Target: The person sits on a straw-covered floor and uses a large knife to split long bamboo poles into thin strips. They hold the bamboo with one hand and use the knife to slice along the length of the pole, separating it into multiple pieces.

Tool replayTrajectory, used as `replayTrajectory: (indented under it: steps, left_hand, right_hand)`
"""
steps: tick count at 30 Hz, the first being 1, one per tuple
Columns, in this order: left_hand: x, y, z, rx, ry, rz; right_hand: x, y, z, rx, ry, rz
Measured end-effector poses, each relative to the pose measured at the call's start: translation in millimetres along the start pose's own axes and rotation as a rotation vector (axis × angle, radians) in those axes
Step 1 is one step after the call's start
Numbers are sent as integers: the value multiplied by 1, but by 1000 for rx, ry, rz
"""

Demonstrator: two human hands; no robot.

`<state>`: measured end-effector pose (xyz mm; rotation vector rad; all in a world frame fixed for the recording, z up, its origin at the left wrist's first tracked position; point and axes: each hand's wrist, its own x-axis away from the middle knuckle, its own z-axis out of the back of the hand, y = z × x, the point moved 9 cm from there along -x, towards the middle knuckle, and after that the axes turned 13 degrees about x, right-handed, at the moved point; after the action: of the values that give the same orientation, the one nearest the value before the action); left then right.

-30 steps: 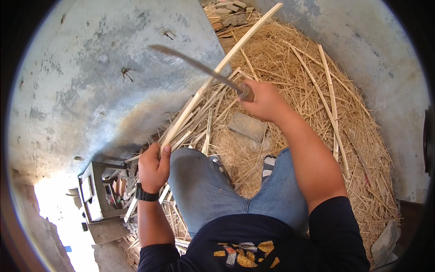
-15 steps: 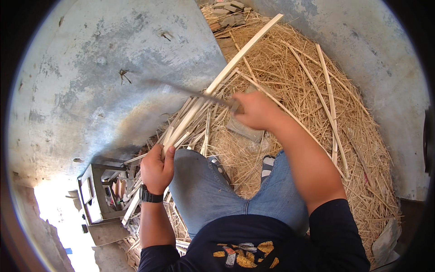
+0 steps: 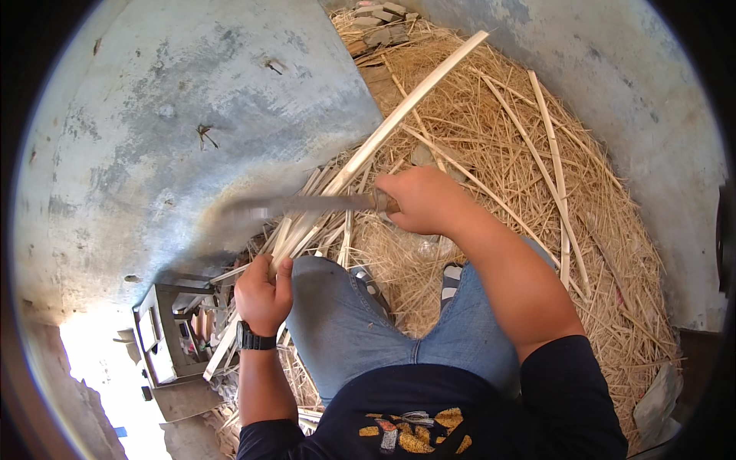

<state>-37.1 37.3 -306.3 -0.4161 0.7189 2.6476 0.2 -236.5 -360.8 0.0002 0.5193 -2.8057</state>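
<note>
A long, pale bamboo strip (image 3: 414, 98) slants from my left knee up toward the far right. My left hand (image 3: 263, 297), with a black watch on its wrist, is closed round the strip's near part. In my right hand (image 3: 424, 201) is the short handle of a long-bladed knife (image 3: 330, 203), the fist wrapped round it. The blade points left and crosses the strip a little beyond my left hand. Motion smears its tip. I cannot tell whether the edge is cutting into the strip.
Straw-like shavings (image 3: 491, 138) cover the floor, with several loose strips (image 3: 553, 153) on them at the right. A worn grey wall (image 3: 176, 100) stands close on the left. Below it is a small wooden frame (image 3: 172, 337) with odds and ends inside. Bricks (image 3: 383, 14) lie at the back.
The knife has swung down nearer to my left hand, its blade now almost level. My right hand has shifted slightly left and down; my left hand has barely moved.
</note>
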Motion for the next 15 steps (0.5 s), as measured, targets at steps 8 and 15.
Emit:
replayTrajectory:
  steps: [8,15]
  left_hand:
    - [2,-15,9,-66,2,-58]
    - [11,-17,1,133,-27,87]
  right_hand:
    - [-7,55,-14,-151,37,-196]
    - [-11,2,-11,33,9,-17]
